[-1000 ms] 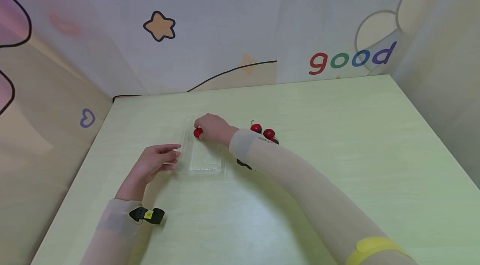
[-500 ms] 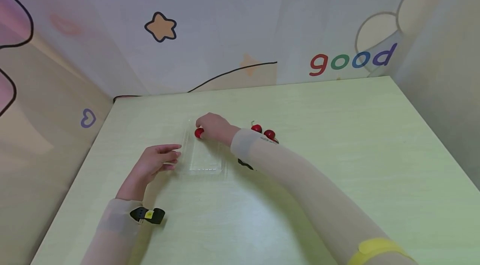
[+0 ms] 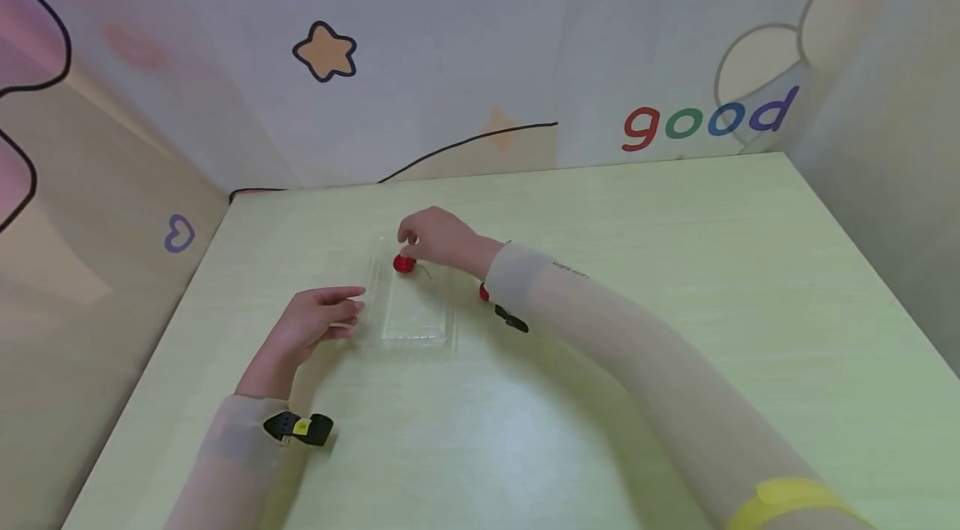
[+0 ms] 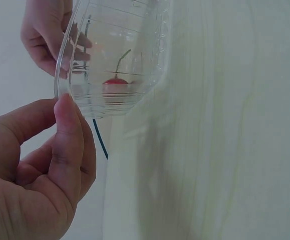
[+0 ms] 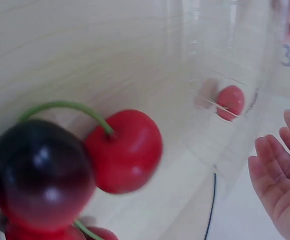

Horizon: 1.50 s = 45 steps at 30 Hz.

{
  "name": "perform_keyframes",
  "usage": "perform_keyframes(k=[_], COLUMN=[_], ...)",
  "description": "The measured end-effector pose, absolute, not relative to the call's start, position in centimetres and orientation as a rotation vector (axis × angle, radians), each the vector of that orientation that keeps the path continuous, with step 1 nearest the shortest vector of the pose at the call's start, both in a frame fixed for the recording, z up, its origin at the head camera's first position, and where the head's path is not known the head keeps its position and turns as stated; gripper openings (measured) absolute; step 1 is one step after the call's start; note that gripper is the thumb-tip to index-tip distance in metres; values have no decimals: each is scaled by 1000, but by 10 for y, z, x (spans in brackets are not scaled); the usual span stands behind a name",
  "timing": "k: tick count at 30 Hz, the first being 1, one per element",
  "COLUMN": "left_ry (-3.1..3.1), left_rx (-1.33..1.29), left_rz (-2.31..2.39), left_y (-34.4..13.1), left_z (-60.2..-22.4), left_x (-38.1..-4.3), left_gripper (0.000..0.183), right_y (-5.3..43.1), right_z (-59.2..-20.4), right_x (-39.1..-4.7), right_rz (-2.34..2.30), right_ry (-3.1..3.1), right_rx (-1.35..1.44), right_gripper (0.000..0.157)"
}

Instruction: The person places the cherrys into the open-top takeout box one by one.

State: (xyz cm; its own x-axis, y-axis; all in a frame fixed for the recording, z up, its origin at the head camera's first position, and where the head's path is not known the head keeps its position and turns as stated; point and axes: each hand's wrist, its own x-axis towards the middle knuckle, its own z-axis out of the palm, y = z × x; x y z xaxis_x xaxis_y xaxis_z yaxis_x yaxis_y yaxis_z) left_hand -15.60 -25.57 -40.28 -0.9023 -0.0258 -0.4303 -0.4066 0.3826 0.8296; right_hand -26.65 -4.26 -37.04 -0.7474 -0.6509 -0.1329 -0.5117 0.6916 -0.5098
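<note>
A clear plastic box point(image 3: 412, 338) stands on the table with its open side up. My left hand point(image 3: 318, 322) is at its left rim; in the left wrist view the thumb and fingertips point(image 4: 67, 115) pinch that rim. One red cherry point(image 3: 404, 263) with a green stem lies inside the box, toward the far end. Just above this cherry is my right hand point(image 3: 442, 238). In the right wrist view its fingers point(image 5: 270, 165) are spread apart and hold nothing, and the cherry point(image 5: 230, 101) lies beyond them.
Right of the box lie several more cherries, mostly hidden by the right sleeve point(image 3: 540, 280) in the head view. A bright red cherry point(image 5: 129, 150) and a dark one point(image 5: 39, 175) show close up in the right wrist view. A printed cloth wall point(image 3: 465, 55) rises behind the table.
My right hand has let go of the cherry and lifted slightly up and to the right. The cherry now lies in the box with its stem showing. The left hand has stayed put.
</note>
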Motion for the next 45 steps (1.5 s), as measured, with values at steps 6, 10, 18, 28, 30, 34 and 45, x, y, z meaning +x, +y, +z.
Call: perform_keyframes(k=[6, 10, 18, 28, 30, 34, 45], left_ry=[2301, 2304, 2312, 2291, 2290, 2294, 2305], left_rx=[-371, -374, -373, -358, -352, -352, -359], left_rz=[1526, 1525, 1525, 1565, 1571, 1568, 1552], left_y=[-256, -256, -255, -256, -256, -256, -255], left_z=[-402, -402, -402, -403, -403, -403, -402], left_x=[-155, -155, -155, -153, -153, -153, -152], left_gripper=[47, 46, 46, 48, 48, 48, 47], right_y=[-30, -22, -6, 20, 26, 37, 70], right_z=[-358, -349, -335, -328, -328, -331, -342], right_x=[-262, -259, -251, -242, -239, -235, -223], right_rz=[-817, -890, -960, -1021, -1017, -1016, -1080], right_ry=[2560, 2522, 2498, 2516, 2524, 2533, 2538], right_rx=[-913, -911, -929, -986, -981, -968, -885], right_gripper=[33, 35, 38, 35, 35, 35, 35])
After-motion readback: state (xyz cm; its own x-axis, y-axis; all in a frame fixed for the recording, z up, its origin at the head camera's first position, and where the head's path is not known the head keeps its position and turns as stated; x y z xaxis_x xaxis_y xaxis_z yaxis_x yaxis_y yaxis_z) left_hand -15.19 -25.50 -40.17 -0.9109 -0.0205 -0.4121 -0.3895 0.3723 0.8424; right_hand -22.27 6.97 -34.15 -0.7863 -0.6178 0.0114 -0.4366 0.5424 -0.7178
